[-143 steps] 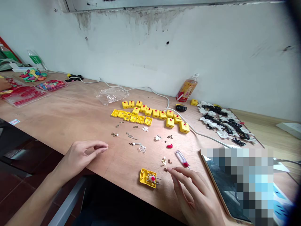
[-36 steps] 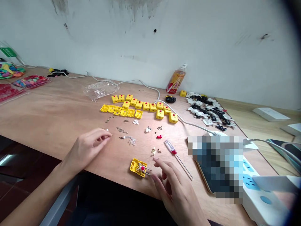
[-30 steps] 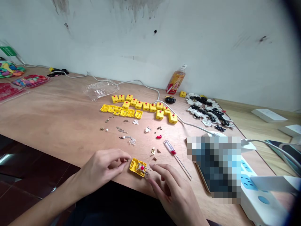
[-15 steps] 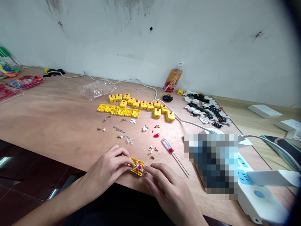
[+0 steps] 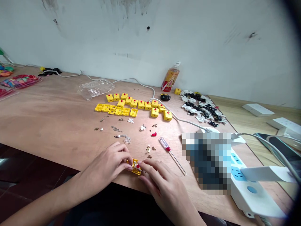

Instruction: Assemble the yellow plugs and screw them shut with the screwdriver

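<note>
The yellow plastic housing [image 5: 134, 167] lies open on the bench, close to the front edge and held between both hands. The left fingertips [image 5: 129, 159] are pressed together and pinch its left edge. The right fingers [image 5: 149, 165] lie slightly apart across its far side, close by a red button [image 5: 138, 166]; whether they grip it, I cannot tell. Thin metal pins [image 5: 143, 171] stick out of the housing toward the right hand [image 5: 162, 182], and the left hand [image 5: 110, 164] covers its left side.

This unit looks part-built: its inside is fitted with parts, but no cover is on it. Just beyond the hands lie small brass pieces [image 5: 148, 149] and a red-handled screwdriver [image 5: 164, 144]. Farther out, a loose red cap [image 5: 154, 134], metal strips [image 5: 117, 129], a clear plastic piece [image 5: 127, 140] and a white fitting [image 5: 142, 127] are scattered across the plywood bench [image 5: 47, 103].

Beyond those sit the yellow boxes. About thirteen closed boxes [image 5: 134, 104] with red buttons stand in rows, which looks like the larger share done. Six or so open yellow shells [image 5: 105, 108] lie in a line in front of them, apparently left to finish. Well off to the right is a heap of black and white plastic parts [image 5: 202, 110], its contents hard to make out.
</note>
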`<state>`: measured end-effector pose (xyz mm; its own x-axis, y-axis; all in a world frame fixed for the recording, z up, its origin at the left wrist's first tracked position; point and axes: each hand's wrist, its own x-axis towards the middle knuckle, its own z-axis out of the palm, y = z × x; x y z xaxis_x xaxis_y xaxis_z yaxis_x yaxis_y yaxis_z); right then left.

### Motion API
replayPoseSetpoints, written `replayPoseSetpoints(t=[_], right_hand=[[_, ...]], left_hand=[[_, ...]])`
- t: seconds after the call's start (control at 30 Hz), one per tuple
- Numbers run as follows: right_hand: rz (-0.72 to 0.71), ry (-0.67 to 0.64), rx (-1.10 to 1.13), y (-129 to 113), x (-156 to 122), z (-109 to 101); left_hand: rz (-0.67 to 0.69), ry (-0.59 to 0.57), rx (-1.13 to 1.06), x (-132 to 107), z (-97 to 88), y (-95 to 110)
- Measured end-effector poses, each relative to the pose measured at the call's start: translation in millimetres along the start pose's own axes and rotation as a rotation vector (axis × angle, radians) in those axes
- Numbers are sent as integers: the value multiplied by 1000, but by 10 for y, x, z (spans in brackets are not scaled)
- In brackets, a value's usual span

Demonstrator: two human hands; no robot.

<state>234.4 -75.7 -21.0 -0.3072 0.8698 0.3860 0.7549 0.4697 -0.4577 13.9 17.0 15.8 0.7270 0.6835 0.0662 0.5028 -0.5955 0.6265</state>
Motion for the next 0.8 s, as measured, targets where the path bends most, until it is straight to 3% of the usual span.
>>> replayPoseSetpoints(t=[0.17,0.47,0.8], right_hand=[[-16,-33,-38,-14,22,-10],[-16,-12,-30,-22,31,0],[-17,-34,0,-30,41,-11]], left_hand=[[-9,-77,6,70,-55,20],[-26,-108,34,46,4,7],[-35,51,127,-101,279,33]])
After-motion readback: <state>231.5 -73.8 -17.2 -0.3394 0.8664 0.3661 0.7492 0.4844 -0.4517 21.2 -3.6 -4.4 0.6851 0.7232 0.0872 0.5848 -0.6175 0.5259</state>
